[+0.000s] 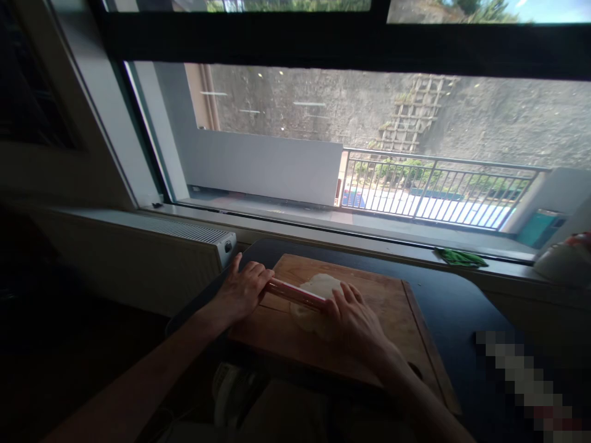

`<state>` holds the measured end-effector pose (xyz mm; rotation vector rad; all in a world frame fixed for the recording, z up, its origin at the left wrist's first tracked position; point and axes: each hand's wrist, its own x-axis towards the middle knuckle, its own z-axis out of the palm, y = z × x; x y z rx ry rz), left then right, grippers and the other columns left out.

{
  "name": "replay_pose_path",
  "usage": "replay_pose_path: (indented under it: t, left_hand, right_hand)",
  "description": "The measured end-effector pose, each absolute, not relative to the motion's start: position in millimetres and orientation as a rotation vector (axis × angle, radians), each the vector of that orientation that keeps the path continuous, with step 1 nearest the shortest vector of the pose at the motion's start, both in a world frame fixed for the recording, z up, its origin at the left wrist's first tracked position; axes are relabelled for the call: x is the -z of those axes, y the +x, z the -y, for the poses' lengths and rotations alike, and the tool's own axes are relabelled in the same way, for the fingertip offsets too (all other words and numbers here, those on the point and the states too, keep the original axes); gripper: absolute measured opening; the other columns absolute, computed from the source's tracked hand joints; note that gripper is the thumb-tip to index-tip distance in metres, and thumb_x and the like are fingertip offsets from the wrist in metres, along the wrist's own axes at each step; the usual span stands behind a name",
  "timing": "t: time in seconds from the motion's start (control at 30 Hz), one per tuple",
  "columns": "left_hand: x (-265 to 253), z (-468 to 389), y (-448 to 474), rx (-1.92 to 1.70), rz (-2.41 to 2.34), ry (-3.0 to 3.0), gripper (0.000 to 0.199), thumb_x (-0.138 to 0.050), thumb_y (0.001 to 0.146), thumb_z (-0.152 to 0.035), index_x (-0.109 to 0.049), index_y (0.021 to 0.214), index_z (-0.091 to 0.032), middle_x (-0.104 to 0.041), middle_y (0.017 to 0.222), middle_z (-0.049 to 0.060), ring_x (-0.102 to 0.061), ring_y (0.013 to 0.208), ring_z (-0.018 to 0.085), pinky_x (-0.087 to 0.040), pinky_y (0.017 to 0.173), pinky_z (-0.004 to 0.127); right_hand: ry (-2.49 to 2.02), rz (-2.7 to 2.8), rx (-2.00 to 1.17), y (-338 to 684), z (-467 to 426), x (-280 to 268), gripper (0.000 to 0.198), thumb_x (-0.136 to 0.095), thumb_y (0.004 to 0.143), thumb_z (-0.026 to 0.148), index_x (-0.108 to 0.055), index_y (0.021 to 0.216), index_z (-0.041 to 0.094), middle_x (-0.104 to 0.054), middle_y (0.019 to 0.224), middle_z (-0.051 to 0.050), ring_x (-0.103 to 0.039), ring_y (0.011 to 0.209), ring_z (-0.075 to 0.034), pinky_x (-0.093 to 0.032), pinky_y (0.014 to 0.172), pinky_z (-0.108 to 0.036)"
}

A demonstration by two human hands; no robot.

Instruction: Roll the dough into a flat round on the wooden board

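Gripping one end of a rolling pin, the left hand sits over the board's left edge, its fingers bent around the pin and one finger sticking up; the right hand is closed over the other end, above the middle of the board. Both palms are hidden. The pin's long axis runs from the board's left edge toward its middle, slanting slightly nearer the person at the right end. Under the pin, around the board's middle, lies flattened pale dough, showing on both the far and near sides of it; the right hand is the nearer one to it. Beneath the board is a dark table. Beyond the board's left side stands a radiator; beyond its right side, a green cloth lies by the window.
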<state>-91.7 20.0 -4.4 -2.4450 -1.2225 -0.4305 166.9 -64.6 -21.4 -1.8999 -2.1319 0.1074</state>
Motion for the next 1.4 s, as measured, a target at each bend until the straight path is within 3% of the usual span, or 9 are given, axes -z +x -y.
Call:
replay_pose_path:
  t: [0.1, 0.23, 0.47, 0.6, 0.9, 1.13, 1.2, 1.3, 1.4]
  left_hand:
    - [2, -27, -87, 0.441, 1.234, -2.428, 0.025, -0.043, 0.083, -0.017, -0.057, 0.103, -0.021, -0.06, 0.097, 0.007, -0.051, 0.1, 0.025, -0.006, 0.107, 0.057]
    - [-1, -40, -75, 0.419, 1.249, -2.385, 0.025, -0.044, 0.081, -0.014, -0.057, 0.101, -0.021, -0.06, 0.096, 0.008, -0.051, 0.1, 0.026, -0.007, 0.107, 0.057]
    - [1, -43, -63, 0.432, 1.171, -2.374, 0.023, -0.039, 0.086, -0.016, -0.056, 0.1, -0.019, -0.058, 0.098, 0.008, -0.048, 0.104, 0.025, -0.007, 0.107, 0.057]
    - [1, -37, -63, 0.432, 1.185, -2.391, 0.021, -0.04, 0.086, -0.016, -0.058, 0.096, -0.02, -0.059, 0.097, 0.007, -0.048, 0.104, 0.024, -0.009, 0.107, 0.054]
    - [2, -69, -27, 0.377, 1.247, -2.395, 0.027, -0.041, 0.081, -0.009, -0.058, 0.098, -0.019, -0.059, 0.096, 0.008, -0.05, 0.101, 0.024, -0.013, 0.106, 0.056]
    - [1, -75, -9, 0.365, 1.182, -2.424, 0.025, -0.038, 0.084, -0.012, -0.058, 0.098, -0.017, -0.057, 0.105, 0.01, -0.044, 0.111, 0.026, -0.009, 0.107, 0.056]
    - [1, -68, -9, 0.358, 1.179, -2.438, 0.025, -0.039, 0.085, -0.012, -0.058, 0.1, -0.018, -0.057, 0.106, 0.01, -0.043, 0.113, 0.026, -0.007, 0.107, 0.057]
    - [2, -58, -10, 0.368, 1.122, -2.466, 0.026, -0.041, 0.085, -0.016, -0.056, 0.107, -0.019, -0.058, 0.107, 0.009, -0.042, 0.114, 0.026, -0.005, 0.107, 0.058]
    - [3, -53, -7, 0.373, 1.064, -2.486, 0.028, -0.041, 0.087, -0.018, -0.053, 0.112, -0.02, -0.058, 0.107, 0.008, -0.045, 0.11, 0.024, -0.007, 0.107, 0.056]
  right_hand:
    - [-1.947, 2.09, -0.168, 185, -1, 6, 0.046, -0.022, 0.093, 0.047, -0.052, 0.122, 0.027, -0.037, 0.142, -0.007, -0.02, 0.135, -0.027, -0.029, 0.101, -0.05]
    - [-2.043, 1.96, -0.166, 199, -47, 2, 0.053, -0.015, 0.095, 0.042, -0.05, 0.126, 0.019, -0.039, 0.139, -0.015, -0.025, 0.133, -0.029, -0.029, 0.099, -0.052]
    - [-1.967, 1.986, 0.008, 152, 51, 25, 0.056, -0.017, 0.094, 0.046, -0.038, 0.137, 0.018, -0.027, 0.148, -0.007, -0.009, 0.138, -0.025, -0.018, 0.108, -0.043]
    - [-1.808, 2.033, 0.244, 134, 82, 30, 0.05, -0.023, 0.094, 0.041, -0.036, 0.138, 0.02, -0.035, 0.144, -0.006, -0.01, 0.138, -0.022, -0.014, 0.109, -0.041]
    - [-2.028, 2.014, 0.027, 184, -17, 8, 0.05, -0.035, 0.089, 0.049, -0.051, 0.125, 0.019, -0.044, 0.136, -0.012, -0.026, 0.132, -0.029, -0.022, 0.103, -0.045]
    - [-1.942, 2.056, 0.04, 137, 41, 30, 0.059, -0.012, 0.094, 0.045, -0.027, 0.141, 0.013, -0.03, 0.146, -0.009, -0.012, 0.137, -0.022, -0.019, 0.106, -0.035]
    - [-1.944, 2.066, 0.043, 139, 40, 29, 0.056, -0.013, 0.094, 0.045, -0.028, 0.141, 0.016, -0.031, 0.145, -0.008, -0.015, 0.136, -0.022, -0.02, 0.104, -0.036]
    - [-1.999, 2.068, 0.018, 165, 14, 19, 0.052, -0.025, 0.091, 0.052, -0.045, 0.129, 0.022, -0.045, 0.135, -0.009, -0.03, 0.129, -0.025, -0.022, 0.102, -0.041]
    - [-2.03, 2.066, 0.035, 193, -16, 7, 0.065, -0.042, 0.077, 0.069, -0.056, 0.115, 0.019, -0.055, 0.12, -0.014, -0.042, 0.118, -0.03, -0.024, 0.1, -0.045]
